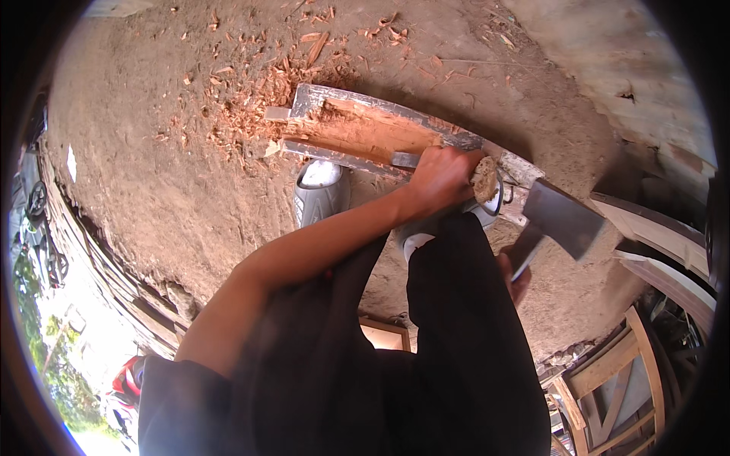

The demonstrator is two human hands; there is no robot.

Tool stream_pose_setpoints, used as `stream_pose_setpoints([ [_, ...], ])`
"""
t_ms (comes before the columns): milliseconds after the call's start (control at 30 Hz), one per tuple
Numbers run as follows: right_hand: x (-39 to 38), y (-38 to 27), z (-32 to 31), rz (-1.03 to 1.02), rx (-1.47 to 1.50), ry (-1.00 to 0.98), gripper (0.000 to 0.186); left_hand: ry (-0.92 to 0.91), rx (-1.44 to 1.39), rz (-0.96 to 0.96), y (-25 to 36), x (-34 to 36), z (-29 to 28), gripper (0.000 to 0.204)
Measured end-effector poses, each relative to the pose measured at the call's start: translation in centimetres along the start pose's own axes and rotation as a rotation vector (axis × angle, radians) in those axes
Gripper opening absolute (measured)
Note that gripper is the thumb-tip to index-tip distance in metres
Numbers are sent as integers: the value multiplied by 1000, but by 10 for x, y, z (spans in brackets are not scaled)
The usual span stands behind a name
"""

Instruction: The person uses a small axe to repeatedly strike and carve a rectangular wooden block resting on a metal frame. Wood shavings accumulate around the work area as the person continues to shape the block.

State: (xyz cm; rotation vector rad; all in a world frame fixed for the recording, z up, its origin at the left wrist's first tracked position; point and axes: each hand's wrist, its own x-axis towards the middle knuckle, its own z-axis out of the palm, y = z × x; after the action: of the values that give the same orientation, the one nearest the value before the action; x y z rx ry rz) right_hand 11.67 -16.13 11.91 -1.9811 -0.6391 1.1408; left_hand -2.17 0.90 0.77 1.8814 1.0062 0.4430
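Observation:
A hollowed, trough-like piece of wood point(380, 131) lies on the ground in front of my feet, its cut inside reddish and its outer edges dark grey and worn. My left hand point(445, 178) is wrapped round a chisel, whose metal blade point(405, 159) points left against the near wall of the trough. The frayed, pale butt of the chisel's handle point(485, 180) sticks out to the right of the fist. Beside my right knee, my right hand point(515, 280) grips a mallet point(564, 218) with a broad, rectangular grey head, apart from the chisel. My leg hides part of that hand.
Reddish wood chips point(251, 114) are scattered over the dirt floor around the trough's left end. My grey shoe point(321, 196) stands close to the near wall. At the right are curved boards point(661, 228) and a wooden frame point(608, 365). Stacked sticks point(114, 258) line the left side.

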Motion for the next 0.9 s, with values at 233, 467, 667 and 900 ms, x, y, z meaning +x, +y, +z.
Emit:
stream_pose_setpoints([
  [233,7,24,-8,92,-120,-3,27,36,46,51,-8,-1,11,22],
  [467,4,36,-15,38,-205,-59,38,19,58,75,-8,-1,15,23],
  [667,4,72,-12,65,-247,19,42,-52,53,33,-2,4,16,22],
  [900,-1,44,-9,146,-82,21,34,-118,147,106,-13,-6,23,26],
])
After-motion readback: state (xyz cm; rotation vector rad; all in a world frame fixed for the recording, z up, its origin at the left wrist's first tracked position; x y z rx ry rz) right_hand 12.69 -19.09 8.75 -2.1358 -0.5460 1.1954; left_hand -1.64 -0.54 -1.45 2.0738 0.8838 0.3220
